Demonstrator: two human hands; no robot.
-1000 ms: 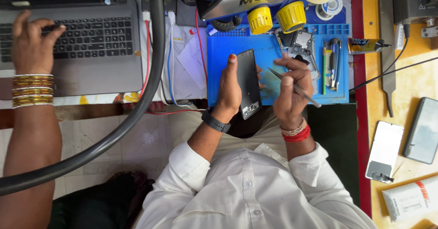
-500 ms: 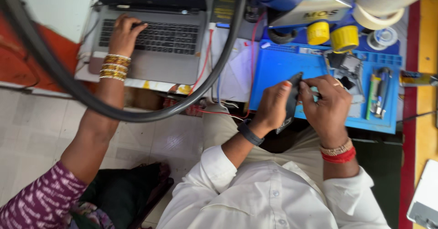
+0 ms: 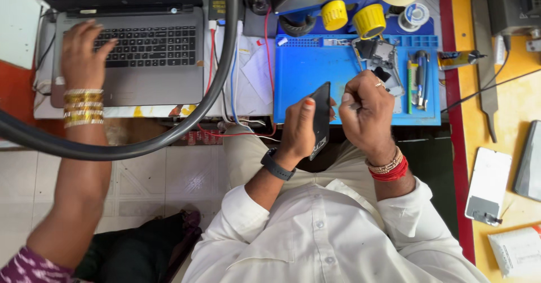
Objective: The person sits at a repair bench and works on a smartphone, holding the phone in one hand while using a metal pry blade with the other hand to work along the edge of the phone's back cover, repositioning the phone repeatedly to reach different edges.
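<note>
Two hands over blue mat (image 3: 304, 74): left hand (image 3: 298, 129) fingers clamped on dark phone (image 3: 321, 119); right hand (image 3: 366, 111) fingers curled together beside it.

Bright, even light fills the room, shadows soft beneath the desk (image 3: 479, 164). Everything looks sharp; only the dark hose (image 3: 169, 136) bows from wide-angle distortion near the edges.

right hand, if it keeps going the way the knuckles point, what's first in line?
Likely the small dark parts on the blue mat, just beyond the right hand; then the yellow knobs. Depth is unclear. The left hand holds the phone beside it.
</note>
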